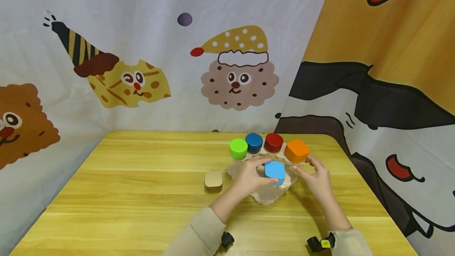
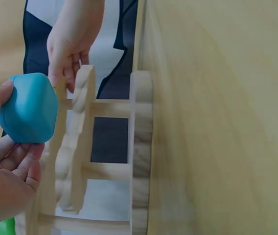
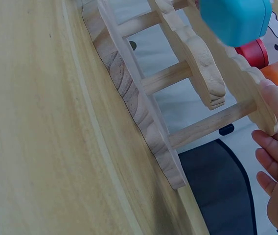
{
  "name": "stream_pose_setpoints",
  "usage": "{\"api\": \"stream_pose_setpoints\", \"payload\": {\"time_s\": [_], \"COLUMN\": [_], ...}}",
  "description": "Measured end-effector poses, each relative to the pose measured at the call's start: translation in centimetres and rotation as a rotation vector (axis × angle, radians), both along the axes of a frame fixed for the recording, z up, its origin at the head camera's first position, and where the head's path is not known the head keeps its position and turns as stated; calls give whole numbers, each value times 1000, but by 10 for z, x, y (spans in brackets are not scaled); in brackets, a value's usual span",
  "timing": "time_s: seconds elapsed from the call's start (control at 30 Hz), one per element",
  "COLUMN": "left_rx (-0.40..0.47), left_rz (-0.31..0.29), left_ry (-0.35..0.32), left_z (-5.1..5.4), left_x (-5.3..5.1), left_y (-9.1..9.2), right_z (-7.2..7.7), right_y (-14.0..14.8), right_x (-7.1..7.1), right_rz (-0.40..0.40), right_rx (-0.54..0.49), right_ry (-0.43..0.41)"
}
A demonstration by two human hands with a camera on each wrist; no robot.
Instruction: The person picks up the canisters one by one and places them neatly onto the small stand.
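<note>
My left hand (image 1: 250, 175) holds a light blue rounded-square box (image 1: 274, 172) between thumb and fingers. The box is in the air above the lower tiers of a wooden stand (image 1: 266, 195). Wavy-edged shelves joined by round dowels make up this stand, as the left wrist view shows. At the top shelf's right end, my right hand (image 1: 318, 179) pinches the shelf edge, thumb above and fingers below. Just beside that thumb sits an orange box (image 1: 297, 151). Further left on the same shelf stand a red round box (image 1: 273, 143), a dark blue one (image 1: 254, 143) and a bright green one (image 1: 238, 149).
A beige rounded-square box (image 1: 213, 181) lies on the wooden table (image 1: 117, 192), left of the stand. Behind the table's far edge hangs a curtain (image 1: 170, 117) printed with cartoon figures. Both wrists carry small black cameras.
</note>
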State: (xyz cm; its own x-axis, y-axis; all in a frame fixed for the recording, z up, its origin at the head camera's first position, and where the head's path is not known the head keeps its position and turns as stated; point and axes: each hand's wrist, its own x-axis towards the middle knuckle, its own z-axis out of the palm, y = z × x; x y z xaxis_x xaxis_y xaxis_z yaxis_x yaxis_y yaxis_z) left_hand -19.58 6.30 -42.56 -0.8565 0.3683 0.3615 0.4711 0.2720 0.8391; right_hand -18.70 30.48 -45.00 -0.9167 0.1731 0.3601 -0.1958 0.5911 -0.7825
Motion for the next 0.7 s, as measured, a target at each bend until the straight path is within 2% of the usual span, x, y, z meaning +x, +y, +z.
{"api": "stream_pose_setpoints", "payload": {"time_s": [0.47,0.7], "left_rx": [-75,-48], "left_rz": [35,19], "left_ry": [28,12], "left_z": [-8,-12], "left_x": [-5,-8], "left_y": [15,19], "right_z": [0,0], "right_y": [1,0], "right_x": [1,1], "right_rz": [-4,-2], "right_rx": [13,6], "right_ry": [0,-3]}}
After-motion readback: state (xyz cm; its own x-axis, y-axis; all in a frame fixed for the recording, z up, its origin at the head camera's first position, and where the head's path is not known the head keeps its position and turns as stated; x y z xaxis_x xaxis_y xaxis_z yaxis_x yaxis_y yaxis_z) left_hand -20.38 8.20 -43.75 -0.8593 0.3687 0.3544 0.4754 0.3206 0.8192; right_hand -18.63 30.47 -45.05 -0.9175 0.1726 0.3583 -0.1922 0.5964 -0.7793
